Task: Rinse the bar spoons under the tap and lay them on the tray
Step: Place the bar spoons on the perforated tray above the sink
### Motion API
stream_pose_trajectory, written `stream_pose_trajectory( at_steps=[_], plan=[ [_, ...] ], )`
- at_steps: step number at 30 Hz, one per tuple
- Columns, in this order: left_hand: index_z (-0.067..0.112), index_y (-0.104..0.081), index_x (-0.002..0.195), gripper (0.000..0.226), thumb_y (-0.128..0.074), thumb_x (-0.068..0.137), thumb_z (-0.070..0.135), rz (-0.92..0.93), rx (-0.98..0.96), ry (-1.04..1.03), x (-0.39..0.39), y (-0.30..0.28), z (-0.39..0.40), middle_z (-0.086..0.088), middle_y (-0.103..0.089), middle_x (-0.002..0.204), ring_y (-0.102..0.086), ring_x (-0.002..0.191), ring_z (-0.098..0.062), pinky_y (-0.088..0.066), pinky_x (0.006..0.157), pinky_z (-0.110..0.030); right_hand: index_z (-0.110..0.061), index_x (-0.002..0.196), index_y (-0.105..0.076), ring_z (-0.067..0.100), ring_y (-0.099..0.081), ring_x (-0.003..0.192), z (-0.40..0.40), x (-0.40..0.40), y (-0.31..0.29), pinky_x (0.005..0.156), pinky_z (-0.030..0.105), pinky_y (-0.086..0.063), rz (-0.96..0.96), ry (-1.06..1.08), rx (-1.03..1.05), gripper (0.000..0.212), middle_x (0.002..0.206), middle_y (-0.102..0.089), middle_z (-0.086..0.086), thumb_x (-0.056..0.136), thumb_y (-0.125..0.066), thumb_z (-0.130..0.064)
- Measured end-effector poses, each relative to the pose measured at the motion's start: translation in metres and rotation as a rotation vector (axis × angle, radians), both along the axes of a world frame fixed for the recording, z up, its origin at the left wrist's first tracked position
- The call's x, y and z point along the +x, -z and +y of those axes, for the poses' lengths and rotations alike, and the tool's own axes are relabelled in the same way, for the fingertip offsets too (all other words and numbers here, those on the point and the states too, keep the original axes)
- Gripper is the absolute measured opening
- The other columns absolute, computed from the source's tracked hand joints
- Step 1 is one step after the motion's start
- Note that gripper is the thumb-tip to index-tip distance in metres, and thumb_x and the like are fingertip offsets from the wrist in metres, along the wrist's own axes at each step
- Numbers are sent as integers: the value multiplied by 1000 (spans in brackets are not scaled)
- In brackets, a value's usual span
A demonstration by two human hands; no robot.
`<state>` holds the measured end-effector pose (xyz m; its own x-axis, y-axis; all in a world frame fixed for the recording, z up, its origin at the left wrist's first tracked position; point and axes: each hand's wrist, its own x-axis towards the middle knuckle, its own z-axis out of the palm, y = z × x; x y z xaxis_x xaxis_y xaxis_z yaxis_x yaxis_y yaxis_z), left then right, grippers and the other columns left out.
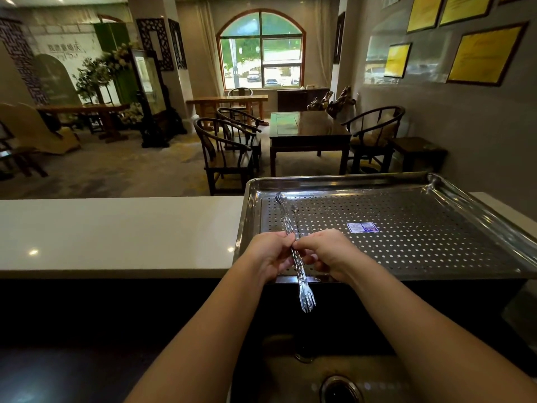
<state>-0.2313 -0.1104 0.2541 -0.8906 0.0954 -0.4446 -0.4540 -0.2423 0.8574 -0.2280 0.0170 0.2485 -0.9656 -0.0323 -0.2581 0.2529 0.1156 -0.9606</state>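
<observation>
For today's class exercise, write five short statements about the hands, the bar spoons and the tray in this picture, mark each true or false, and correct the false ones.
1. Both hands, left hand and right hand, grip the bar spoons. True.
2. The tray is solid plastic. False: it is perforated metal.
3. The spoons' fork ends point toward the person. True.
4. A blue label sits on the tray. True.
5. The tray is piled with plates. False: no plates are on it.
</observation>
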Motion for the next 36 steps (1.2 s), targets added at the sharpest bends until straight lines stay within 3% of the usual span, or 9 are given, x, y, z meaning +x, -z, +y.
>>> stream_pose_trajectory(
  at_steps=[3,7,11,15,20,26,32,36],
  plan=[
    [7,-65,90,15,-51,95,5,3,1,-2,-1,0,1,-5,-68,66,-66,54,-11,-55,72,-28,-10,59,-58,12,-43,38,1,-2,2,34,16,-26,17,40,8,19,44,-55,0,69,-74,-14],
    [4,-63,100,12,-52,94,4,-7,25,-27,-3,3,1,-8,-64,75,-61,64,-14,-55,74,-30,-12,52,-55,12,-34,36,1,-5,3,38,15,-23,3,144,-43,21,43,-52,2,67,-69,-10],
    [3,-63,99,9,-57,92,4,-23,15,-46,-4,1,-1,-6,-65,69,-61,58,-13,-56,51,-24,-10,53,-57,9,-31,31,13,-15,-6,37,16,-24,-29,200,-18,20,41,-49,-2,71,-66,-8],
    [3,-63,102,13,-61,89,4,-34,3,-64,-7,3,-1,-8,-65,76,-62,64,-14,-56,52,-25,-5,68,-59,12,-42,34,27,-35,-10,38,20,-32,8,276,204,9,56,-53,4,75,-65,-7],
    [5,-65,99,11,-62,89,4,-36,1,-62,-8,5,0,-3,-69,58,-65,49,-10,-54,51,-24,-6,76,-59,23,-58,61,37,-49,8,49,25,-39,-27,310,547,20,72,-62,9,81,-67,-24],
    [1,-63,110,21,-60,90,3,-29,0,-51,-7,4,0,-7,-65,75,-61,62,-13,-54,51,-24,-8,70,-54,18,-53,56,34,-59,7,44,23,-35,-30,310,726,22,69,-58,5,83,-63,-23],
    [0,-58,119,29,-59,90,3,-14,-4,-32,-6,3,0,-8,-63,78,-60,64,-13,-55,52,-24,-9,67,-50,17,-50,56,36,-61,6,44,23,-32,-35,313,787,24,67,-55,4,84,-64,-20],
    [0,-60,115,24,-59,91,3,-2,-18,-27,-5,3,2,-8,-62,76,-61,57,-12,-55,53,-25,-10,63,-48,16,-46,52,34,-58,6,42,22,-29,-14,309,890,24,63,-51,3,85,-59,-13]
  ],
)
